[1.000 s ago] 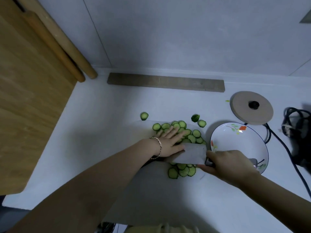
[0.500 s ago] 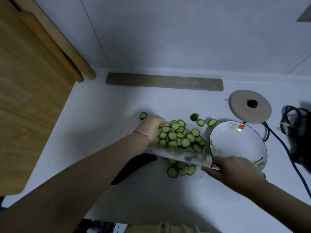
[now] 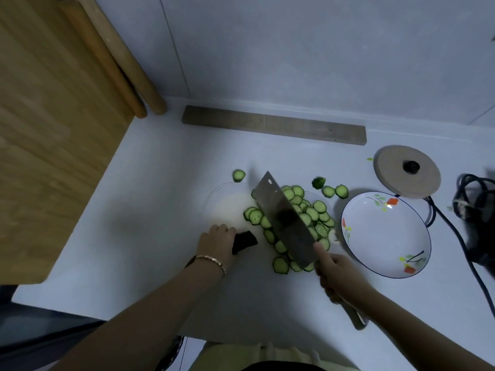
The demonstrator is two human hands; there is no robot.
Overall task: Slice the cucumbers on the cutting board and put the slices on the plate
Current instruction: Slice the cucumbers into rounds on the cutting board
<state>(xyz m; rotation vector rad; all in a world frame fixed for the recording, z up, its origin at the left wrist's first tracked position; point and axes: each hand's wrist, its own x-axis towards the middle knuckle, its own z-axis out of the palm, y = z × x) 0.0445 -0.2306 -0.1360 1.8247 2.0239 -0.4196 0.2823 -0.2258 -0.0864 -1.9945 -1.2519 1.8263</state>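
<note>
Slicing looks done. Moving the slices to the plate is the step in hand.

The right hand wraps its fingers round the handle of the cleaver, whose blade stands tilted over the cucumber slices heaped on the cutting board. The left hand sits left of the heap, fingers curled on a dark piece — perhaps a cucumber end, too dim to tell. The plate stands just right of the board, with no slices on it. Next, I judge, the blade must go flat and slide under the heap — the left hand free to steady it.
</note>
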